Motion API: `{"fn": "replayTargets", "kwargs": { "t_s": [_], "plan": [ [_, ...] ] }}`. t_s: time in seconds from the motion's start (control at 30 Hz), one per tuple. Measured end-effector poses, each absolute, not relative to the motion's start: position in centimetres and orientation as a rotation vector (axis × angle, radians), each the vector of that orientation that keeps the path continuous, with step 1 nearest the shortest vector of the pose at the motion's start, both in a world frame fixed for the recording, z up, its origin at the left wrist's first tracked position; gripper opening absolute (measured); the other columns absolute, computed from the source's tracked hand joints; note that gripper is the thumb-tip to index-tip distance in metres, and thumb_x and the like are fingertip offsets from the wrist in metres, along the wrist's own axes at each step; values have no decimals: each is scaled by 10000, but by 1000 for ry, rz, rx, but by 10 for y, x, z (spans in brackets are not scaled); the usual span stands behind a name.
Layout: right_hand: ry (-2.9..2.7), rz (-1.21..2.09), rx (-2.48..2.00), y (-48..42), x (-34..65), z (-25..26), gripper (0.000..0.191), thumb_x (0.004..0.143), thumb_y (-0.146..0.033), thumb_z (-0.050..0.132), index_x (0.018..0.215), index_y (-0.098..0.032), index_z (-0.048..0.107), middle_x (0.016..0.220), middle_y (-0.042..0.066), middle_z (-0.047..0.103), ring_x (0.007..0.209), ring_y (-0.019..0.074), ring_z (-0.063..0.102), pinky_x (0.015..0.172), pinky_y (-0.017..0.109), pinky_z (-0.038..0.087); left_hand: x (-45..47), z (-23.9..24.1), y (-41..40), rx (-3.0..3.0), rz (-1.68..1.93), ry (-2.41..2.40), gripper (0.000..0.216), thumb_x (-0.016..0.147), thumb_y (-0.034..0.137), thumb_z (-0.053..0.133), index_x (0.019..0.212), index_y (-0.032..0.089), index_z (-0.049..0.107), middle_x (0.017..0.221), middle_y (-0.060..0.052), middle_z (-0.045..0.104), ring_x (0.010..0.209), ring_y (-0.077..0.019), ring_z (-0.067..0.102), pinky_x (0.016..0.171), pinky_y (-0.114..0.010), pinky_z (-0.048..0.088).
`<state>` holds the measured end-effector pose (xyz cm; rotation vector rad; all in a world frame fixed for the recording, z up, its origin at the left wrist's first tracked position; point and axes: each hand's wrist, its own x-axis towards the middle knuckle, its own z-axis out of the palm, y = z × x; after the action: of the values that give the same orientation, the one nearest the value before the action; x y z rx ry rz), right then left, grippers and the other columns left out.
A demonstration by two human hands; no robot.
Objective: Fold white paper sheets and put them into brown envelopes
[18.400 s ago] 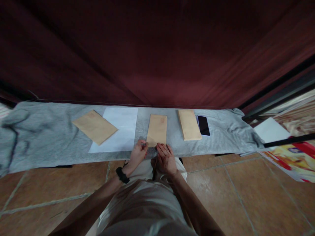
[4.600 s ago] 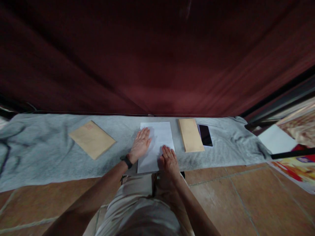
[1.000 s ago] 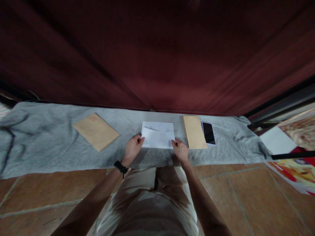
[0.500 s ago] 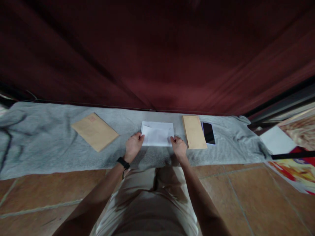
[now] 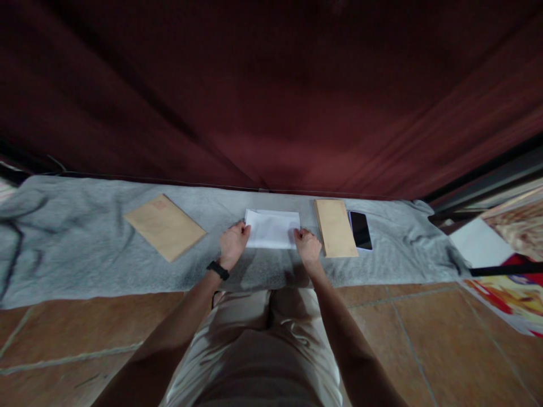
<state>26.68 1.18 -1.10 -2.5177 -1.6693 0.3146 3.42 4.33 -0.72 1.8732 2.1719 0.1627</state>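
Our left hand (image 5: 232,243) and right hand (image 5: 307,246) pinch the folded white paper (image 5: 272,228); uneven pressure could skew its crease.

Dark red curtain (image 5: 271,96) (dim light), terracotta tile floor (image 5: 424,339); grey cloth (image 5: 85,254)

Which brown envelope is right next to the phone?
The straight brown envelope, just beyond the right hand, lies beside the phone. The other envelope sits tilted, far off past the left hand.
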Motion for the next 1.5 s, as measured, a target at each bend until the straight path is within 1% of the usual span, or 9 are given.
{"fn": "replayTargets", "kwargs": {
  "t_s": [0.47, 0.8, 0.9, 1.03, 1.17, 1.23, 1.33, 1.43, 1.5],
  "plan": [
    [-1694, 210, -2508, 26, 265, -18, 415, 1063, -457, 465, 1058, -148, 742, 1007, 184, 778, 954, 253, 763, 836, 325, 546, 36, -11, 54, 1812, 232, 2200, 409, 1023, 457, 431, 1103, 189, 730, 1032, -160, 773, 970, -295, 728, 780, -335, 488],
    [-1707, 161, -2414, 28, 266, -29, 376, 1066, -402, 436, 1140, -120, 674, 1075, 213, 736, 1009, 281, 714, 874, 361, 534, 37, -14, 57, 1827, 205, 2227, 418, 1030, 468, 410, 1104, 192, 715, 1010, -152, 773, 979, -289, 728, 788, -330, 485],
    [-1701, 128, -2324, 27, 266, -29, 350, 1056, -350, 442, 1205, -99, 634, 1158, 231, 697, 1111, 311, 660, 947, 404, 511, 37, -18, 58, 1833, 198, 2226, 429, 1031, 476, 398, 1109, 192, 710, 992, -149, 774, 970, -296, 732, 776, -334, 482],
    [-1740, 52, -2111, 25, 254, -28, 423, 1050, -288, 420, 1408, -84, 515, 1430, 264, 546, 1321, 340, 521, 1085, 510, 431, 38, -17, 56, 1843, 180, 2231, 429, 1035, 474, 384, 1118, 198, 702, 988, -146, 772, 958, -295, 732, 772, -337, 479],
    [-1982, 135, -1830, 20, 229, -35, 497, 1062, -290, 414, 1527, -116, 429, 1626, 190, 383, 1504, 299, 340, 1207, 486, 327, 39, -14, 54, 1859, 174, 2234, 426, 1036, 468, 379, 1130, 193, 690, 1001, -153, 768, 959, -293, 729, 784, -339, 478],
    [-2060, 177, -1792, 17, 217, -41, 521, 1069, -319, 420, 1556, -134, 409, 1660, 165, 340, 1543, 285, 286, 1242, 488, 276, 40, -13, 54, 1864, 171, 2232, 427, 1038, 465, 369, 1135, 193, 684, 1005, -151, 768, 963, -293, 729, 788, -339, 479],
    [-2090, 180, -1820, 14, 207, -49, 522, 1083, -352, 405, 1566, -154, 413, 1670, 152, 326, 1554, 280, 277, 1260, 508, 234, 40, -12, 53, 1866, 156, 2225, 425, 1042, 458, 361, 1144, 190, 674, 1001, -147, 766, 976, -290, 726, 796, -336, 482],
    [-2086, 140, -1851, 13, 204, -54, 518, 1088, -367, 397, 1561, -157, 430, 1659, 153, 345, 1544, 287, 302, 1256, 521, 232, 41, -10, 51, 1880, 166, 2244, 409, 1044, 431, 362, 1178, 176, 654, 994, -145, 759, 964, -292, 724, 801, -347, 497],
    [-2089, 117, -1855, 13, 205, -55, 519, 1089, -374, 395, 1559, -159, 436, 1653, 153, 354, 1535, 289, 322, 1252, 518, 239, 43, -9, 49, 1937, 233, 2267, 384, 1039, 373, 376, 1220, 153, 633, 1059, -164, 743, 1009, -303, 711, 849, -376, 508]
  ]
}}
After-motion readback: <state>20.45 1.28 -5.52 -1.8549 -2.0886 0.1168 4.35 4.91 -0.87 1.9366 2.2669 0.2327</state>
